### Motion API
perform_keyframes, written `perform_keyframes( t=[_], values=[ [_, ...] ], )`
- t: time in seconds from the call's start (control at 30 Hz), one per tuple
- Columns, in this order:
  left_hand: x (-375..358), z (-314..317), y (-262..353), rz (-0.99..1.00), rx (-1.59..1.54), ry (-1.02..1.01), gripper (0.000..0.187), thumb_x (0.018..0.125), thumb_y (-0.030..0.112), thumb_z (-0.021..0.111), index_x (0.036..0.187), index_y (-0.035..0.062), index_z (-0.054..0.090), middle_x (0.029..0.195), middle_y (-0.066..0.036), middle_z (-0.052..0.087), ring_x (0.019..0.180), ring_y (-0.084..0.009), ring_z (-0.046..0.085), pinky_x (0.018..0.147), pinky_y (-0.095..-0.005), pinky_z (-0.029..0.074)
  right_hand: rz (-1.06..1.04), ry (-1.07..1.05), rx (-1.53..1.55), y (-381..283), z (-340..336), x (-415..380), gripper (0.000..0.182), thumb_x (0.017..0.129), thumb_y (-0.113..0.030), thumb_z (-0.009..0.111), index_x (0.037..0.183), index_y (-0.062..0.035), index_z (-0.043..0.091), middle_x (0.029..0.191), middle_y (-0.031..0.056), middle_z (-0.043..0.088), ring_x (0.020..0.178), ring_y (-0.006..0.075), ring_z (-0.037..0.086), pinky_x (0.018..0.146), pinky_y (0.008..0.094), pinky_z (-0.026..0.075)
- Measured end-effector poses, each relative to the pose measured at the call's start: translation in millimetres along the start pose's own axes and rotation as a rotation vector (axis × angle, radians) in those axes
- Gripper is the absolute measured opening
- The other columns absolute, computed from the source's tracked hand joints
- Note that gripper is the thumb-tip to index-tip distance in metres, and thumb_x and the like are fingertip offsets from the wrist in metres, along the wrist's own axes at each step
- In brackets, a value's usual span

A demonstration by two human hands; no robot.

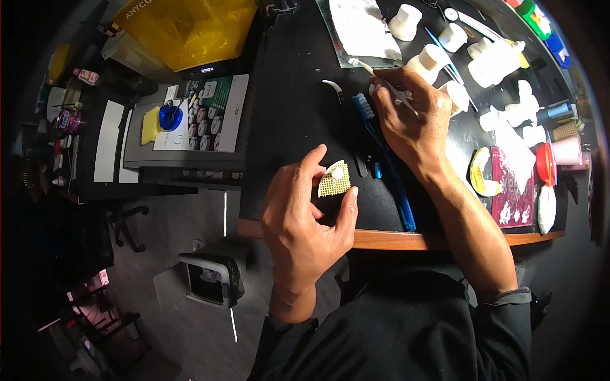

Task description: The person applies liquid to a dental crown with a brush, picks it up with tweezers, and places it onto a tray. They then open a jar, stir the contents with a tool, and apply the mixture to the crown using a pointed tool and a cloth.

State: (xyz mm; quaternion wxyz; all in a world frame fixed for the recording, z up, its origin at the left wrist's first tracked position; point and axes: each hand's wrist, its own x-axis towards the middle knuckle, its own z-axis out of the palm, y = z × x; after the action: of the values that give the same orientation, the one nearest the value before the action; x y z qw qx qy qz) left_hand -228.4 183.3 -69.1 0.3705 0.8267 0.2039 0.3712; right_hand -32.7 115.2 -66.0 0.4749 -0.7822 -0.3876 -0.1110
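My left hand (305, 216) is curled around a yellowish, wedge-shaped honeycomb tray (330, 185), its thumb at the right edge and other fingers at the left. A small white rounded piece (337, 173) sits on the honeycomb. My right hand (413, 114) grips a slender pale brush (401, 99) like a pen. Its whitish tip points up and left, at the lower edge of a glass slab (346, 58) bearing white paper (362, 28). Below the right hand lies a blue toothbrush (389, 152). A tool with a curved pale end (332, 84) is left of it.
White bottles (405, 22) and jars (453, 38) crowd the table's back right. A yellow crescent-shaped item (481, 174) and maroon pad (511, 190) lie right of my forearm. The wooden table edge (387, 240) runs in front of me; a bin (210, 279) stands on the floor.
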Motion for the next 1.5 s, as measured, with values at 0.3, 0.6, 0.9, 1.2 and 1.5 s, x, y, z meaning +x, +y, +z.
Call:
perform_keyframes(
  t=[0.3, 0.6, 0.9, 1.2, 1.5],
  values=[
    [-0.3, 0.9, -0.5, 0.002, 0.009, 0.001, 0.058, 0.073, 0.002, 0.083, 0.127, -0.0016, 0.064, 0.094, -0.011, 0.066, 0.080, -0.0225, 0.069, 0.052, -0.0275, 0.053, 0.023, -0.013, -0.003, -0.7, 0.2, -0.3, 0.015, 0.088, -0.009, 0.074, 0.098, 0.0023, 0.072, 0.091, 0.0189, 0.077, 0.085, 0.0276, 0.078, 0.074, 0.0354, 0.061],
    [0.5, 1.0, -0.4, 0.009, 0.020, -0.001, 0.057, 0.073, 0.004, 0.084, 0.127, -0.0016, 0.064, 0.093, -0.011, 0.065, 0.079, -0.0222, 0.069, 0.052, -0.0278, 0.053, -0.005, 0.022, 0.011, 1.1, 1.4, -0.1, 0.015, 0.089, -0.009, 0.073, 0.098, 0.0016, 0.073, 0.089, 0.0179, 0.077, 0.080, 0.0277, 0.078, 0.073, 0.0358, 0.060],
    [0.0, -2.0, 12.7, -0.029, 0.012, 0.002, 0.052, 0.073, 0.007, 0.088, 0.121, -0.0014, 0.068, 0.093, -0.010, 0.068, 0.077, -0.0190, 0.070, 0.053, -0.0264, 0.055, -0.061, 0.190, 0.347, -41.9, -49.0, 0.8, 0.007, 0.092, 0.001, 0.068, 0.099, 0.0028, 0.067, 0.084, 0.0082, 0.069, 0.080, 0.0122, 0.070, 0.069, 0.0262, 0.056],
    [13.8, 23.0, 70.7, 0.052, -0.185, -0.146, 0.046, 0.075, 0.008, 0.092, 0.117, -0.0021, 0.074, 0.100, -0.009, 0.068, 0.086, -0.0118, 0.068, 0.060, -0.0221, 0.055, -0.027, -0.033, 0.587, -20.8, -189.4, -42.9, 0.022, 0.099, -0.007, 0.062, 0.115, 0.0075, 0.067, 0.101, 0.0141, 0.071, 0.082, 0.0156, 0.068, 0.070, 0.0254, 0.052],
    [47.9, 100.2, 142.0, 0.155, -0.357, -0.431, 0.046, 0.075, 0.001, 0.091, 0.116, -0.0048, 0.073, 0.102, -0.010, 0.067, 0.091, -0.0116, 0.068, 0.071, -0.0221, 0.057, -0.234, 0.026, 0.628, 30.5, -250.2, -57.4, 0.013, 0.087, 0.001, 0.065, 0.100, 0.0034, 0.065, 0.087, 0.0123, 0.067, 0.078, 0.0186, 0.067, 0.110, 0.0516, 0.046]
  ],
)
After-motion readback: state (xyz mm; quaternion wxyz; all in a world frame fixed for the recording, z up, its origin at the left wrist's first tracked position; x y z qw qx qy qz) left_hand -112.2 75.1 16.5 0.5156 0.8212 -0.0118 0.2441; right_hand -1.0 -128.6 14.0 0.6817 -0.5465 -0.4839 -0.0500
